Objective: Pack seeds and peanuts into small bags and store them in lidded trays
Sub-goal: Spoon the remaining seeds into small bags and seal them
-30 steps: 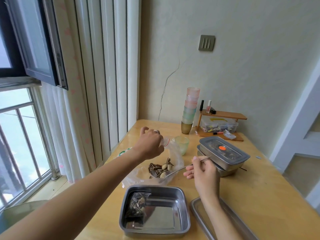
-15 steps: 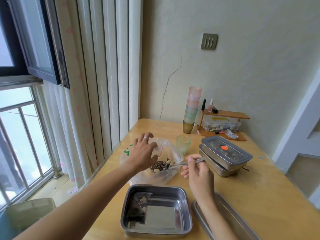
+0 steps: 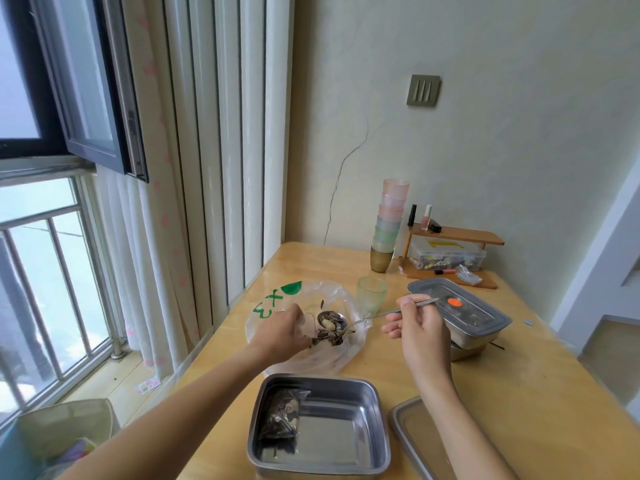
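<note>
Over the crumpled clear plastic bag with green print (image 3: 277,301) on the wooden bench (image 3: 519,375), the right hand's (image 3: 420,332) grip pinches a slim metal spoon (image 3: 332,322) heaped with striped seeds and a peanut. The left hand's (image 3: 280,336) grip pinches what appears to be a small clear bag (image 3: 320,339). Step: filling. Next, tipping calls for a steady spoon at that mouth.

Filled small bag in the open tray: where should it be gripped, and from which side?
Pinch the small bag from above at its far end, where the film looks flatter, coming in over the bare right half of the open tray. The bag lies flat against the tray's left wall, so the rim blocks that side and any low approach. The lumpy middle would likely slip.
</note>
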